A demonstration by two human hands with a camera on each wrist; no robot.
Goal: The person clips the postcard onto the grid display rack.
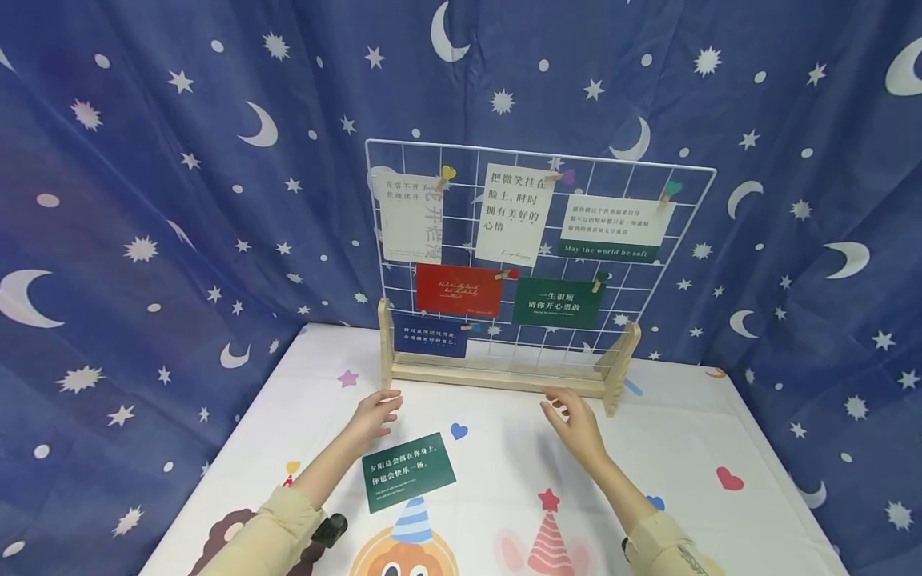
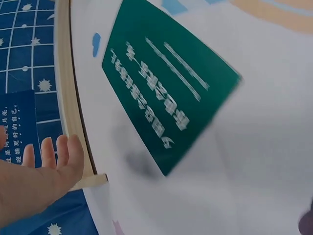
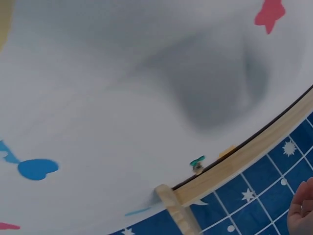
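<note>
My left hand (image 1: 374,414) hovers near the left foot of a wooden stand, its fingers loosely bent and nothing in them. Just below it a green postcard (image 1: 408,472) with white lettering lies on the table, also large in the left wrist view. My right hand (image 1: 576,424) hangs before the stand's wooden base (image 1: 497,379), thumb and fingers apart, holding nothing. A white wire grid (image 1: 540,152) rises from the base. Several cards are clipped to it, among them a red card (image 1: 458,290), a dark green card (image 1: 556,302) and a navy card (image 1: 430,336).
By the base, a small wooden clip with a green top (image 3: 197,165) lies on the table in the right wrist view. A printed white tablecloth (image 1: 490,480) covers the table. Behind the grid hangs a blue curtain (image 1: 504,72) with moons and stars.
</note>
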